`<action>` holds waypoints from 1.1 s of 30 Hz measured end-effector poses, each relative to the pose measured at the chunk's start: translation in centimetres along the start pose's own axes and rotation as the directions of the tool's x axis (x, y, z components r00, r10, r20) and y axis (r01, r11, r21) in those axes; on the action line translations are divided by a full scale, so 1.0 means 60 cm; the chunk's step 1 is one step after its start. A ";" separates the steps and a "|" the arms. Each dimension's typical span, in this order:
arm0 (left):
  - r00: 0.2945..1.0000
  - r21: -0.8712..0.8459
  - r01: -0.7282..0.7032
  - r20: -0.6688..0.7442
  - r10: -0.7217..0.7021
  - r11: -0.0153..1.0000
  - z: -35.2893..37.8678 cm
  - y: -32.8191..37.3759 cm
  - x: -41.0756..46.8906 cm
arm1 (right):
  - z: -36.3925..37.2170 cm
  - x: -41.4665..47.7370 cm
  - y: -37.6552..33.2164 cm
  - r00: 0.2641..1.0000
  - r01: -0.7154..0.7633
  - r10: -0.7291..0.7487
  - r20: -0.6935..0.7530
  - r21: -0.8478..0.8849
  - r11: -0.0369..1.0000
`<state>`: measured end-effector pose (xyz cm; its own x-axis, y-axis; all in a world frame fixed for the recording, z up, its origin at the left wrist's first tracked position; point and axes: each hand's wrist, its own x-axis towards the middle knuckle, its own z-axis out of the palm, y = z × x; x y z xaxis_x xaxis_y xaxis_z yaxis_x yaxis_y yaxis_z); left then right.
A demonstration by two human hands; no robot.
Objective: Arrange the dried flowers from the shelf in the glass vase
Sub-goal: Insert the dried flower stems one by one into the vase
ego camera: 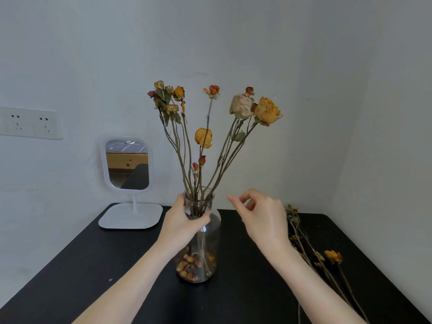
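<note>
the glass vase point(211, 232) of dried roses point(266, 111), on the black table point(93, 265), is gripped at the neck by the left hand point(183, 222), its fingers curled round the glass. the right hand point(263, 216) is held just beside it, fingers loosely curled, nothing pinched.

The bare left forearm point(131, 277) enters from 7 o'clock. The left grip point(184, 220) wraps the neck of the glass vase point(210, 239), thumb across the near side and fingers round its 9 o'clock side. The right forearm point(311, 284) enters from 5 o'clock. The right grip point(261, 216) hovers at the neck's 3 o'clock, not touching it, fingers loosely curled, holding nothing.
</note>
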<state>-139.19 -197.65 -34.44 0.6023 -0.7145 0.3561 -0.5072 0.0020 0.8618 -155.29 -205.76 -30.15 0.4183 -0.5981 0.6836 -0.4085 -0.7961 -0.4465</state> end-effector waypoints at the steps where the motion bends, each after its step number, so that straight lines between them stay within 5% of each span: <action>1: 1.000 0.009 0.014 0.018 -0.014 1.000 -0.003 0.002 0.000 | -0.005 -0.001 0.015 0.999 -0.037 0.037 0.011 -0.005 0.999; 4: 0.999 0.003 0.038 0.012 -0.038 0.999 -0.008 0.012 -0.009 | -0.018 -0.006 0.059 0.989 -0.145 0.146 0.017 -0.018 0.989; 9: 0.926 -0.060 -0.050 -0.378 0.023 0.997 0.003 0.025 -0.088 | -0.038 -0.027 0.137 0.953 -0.302 0.302 0.007 -0.048 0.952; 11: 0.908 -0.039 -0.133 -0.406 0.106 0.990 0.020 0.030 -0.129 | -0.047 -0.037 0.171 0.937 -0.347 0.349 0.002 -0.077 0.934; 17: 0.960 0.105 -0.278 0.057 0.273 0.955 0.112 0.037 -0.172 | -0.078 -0.068 0.273 0.830 -0.516 0.539 0.143 -0.169 0.840; 21: 0.943 0.193 -0.233 0.284 0.173 0.953 0.201 0.041 -0.147 | -0.088 -0.089 0.321 0.715 -0.580 0.636 0.291 -0.261 0.771; 28: 0.921 0.268 0.120 0.329 -0.208 0.956 0.332 0.040 -0.095 | -0.092 -0.102 0.341 0.691 -0.503 0.589 0.419 -0.306 0.808; 33: 0.893 0.328 0.245 0.291 -0.344 0.912 0.373 0.040 -0.082 | -0.088 -0.097 0.334 0.687 -0.433 0.536 0.491 -0.315 0.844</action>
<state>-157.19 -209.79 -42.23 0.5332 -0.8418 -0.0837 -0.5170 -0.4026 0.7554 -170.18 -217.74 -40.01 0.4669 -0.8828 -0.0527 -0.7816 -0.3841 -0.4915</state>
